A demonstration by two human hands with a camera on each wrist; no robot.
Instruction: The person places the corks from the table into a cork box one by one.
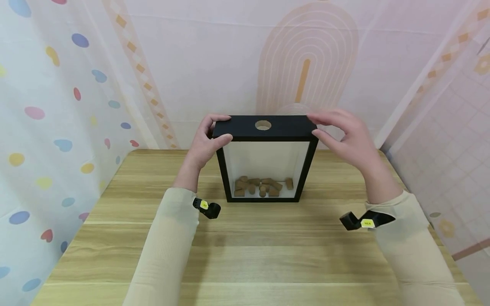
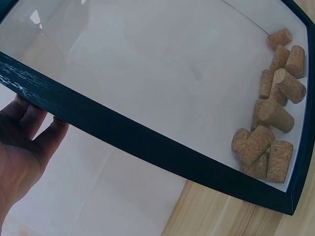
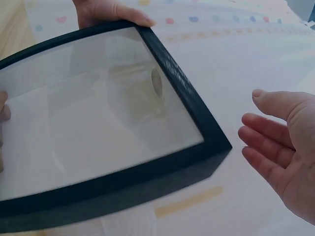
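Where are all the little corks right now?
In the head view, the corks lie heaped at the bottom of the black frame box, behind its glass, standing mid-table between both hands.

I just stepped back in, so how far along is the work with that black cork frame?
Corks already lie piled at the bottom of the black frame, which stands upright on the table. The left hand grips its top corner; the right hand hovers open beside the other. Most of the frame remains unfilled.
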